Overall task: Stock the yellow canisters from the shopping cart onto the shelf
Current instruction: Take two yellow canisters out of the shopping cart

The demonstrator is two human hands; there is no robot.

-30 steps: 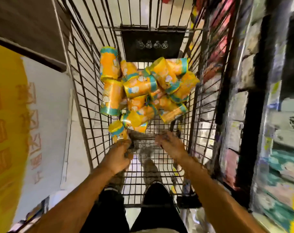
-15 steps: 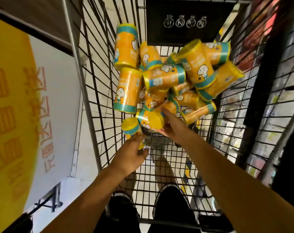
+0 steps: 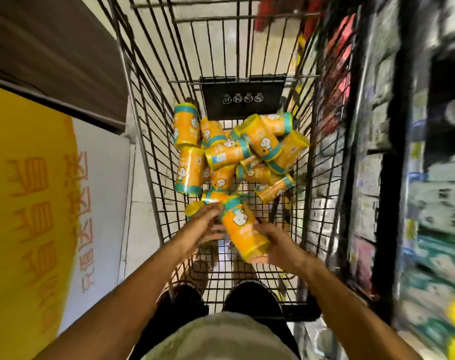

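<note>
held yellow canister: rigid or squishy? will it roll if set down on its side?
The held yellow canister looks rigid: its straight cylinder wall shows no dent where the right hand holds it. Probably light, as one hand carries it. Round and smooth, so likely to roll if laid sideways. The left hand reaches beside it.

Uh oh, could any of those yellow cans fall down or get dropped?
Maybe. The right hand grips the lifted yellow canister with the teal band near its lower end, so it might slip. The left hand reaches in with straight fingers beside it, and could nudge the heap of yellow canisters lying crisscross in the black wire shopping cart, making some roll.
</note>
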